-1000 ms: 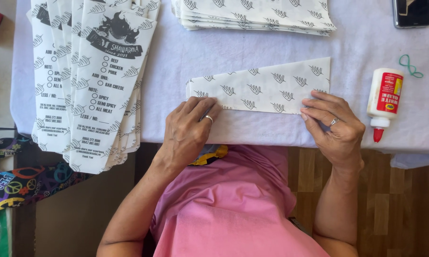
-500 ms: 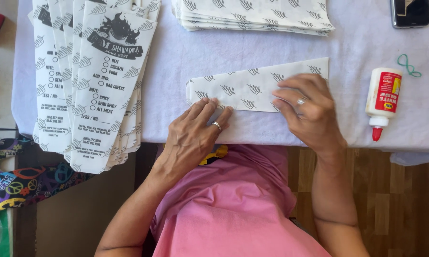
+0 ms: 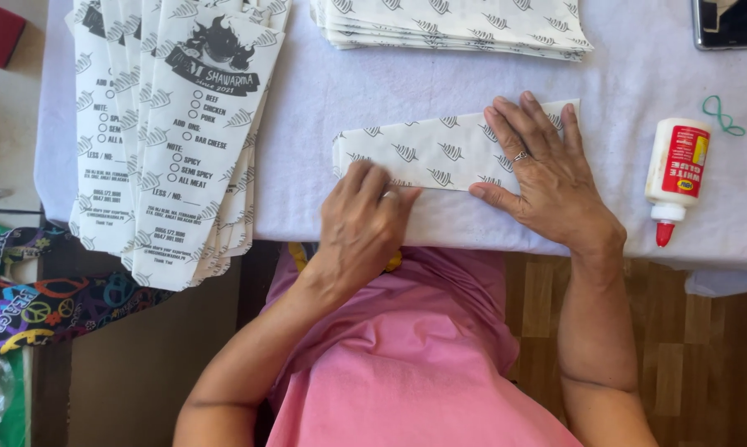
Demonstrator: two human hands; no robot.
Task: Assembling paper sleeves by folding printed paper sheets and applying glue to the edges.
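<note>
- Paper sheet (image 3: 440, 153), white with a leaf pattern, lies folded lengthwise near the front edge of the table (image 3: 373, 91), which has a white cloth over it.
- Right hand (image 3: 547, 170) flat on the sheet's right end, fingers spread, palm pressing down; grips nothing.
- Left hand (image 3: 365, 219) curled, fingertips pressed on the lower folded edge toward the left end; cannot tell if it pinches the flap or only rubs it.
- Progress, as a judgement: long fold looks made and is being creased or stuck down; left end looks unfolded, so this piece seems partway.
- Glue bottle (image 3: 676, 170) lies on its side just right of the right hand, red tip toward the table edge, untouched.
- Finished printed bags (image 3: 175, 124) fanned at far left, hanging over the edge.
- Stack of flat sheets (image 3: 456, 25) at top centre, apparently still to do.
- Phone (image 3: 725, 21) at top right corner; green rubber band (image 3: 721, 112) near the bottle.
</note>
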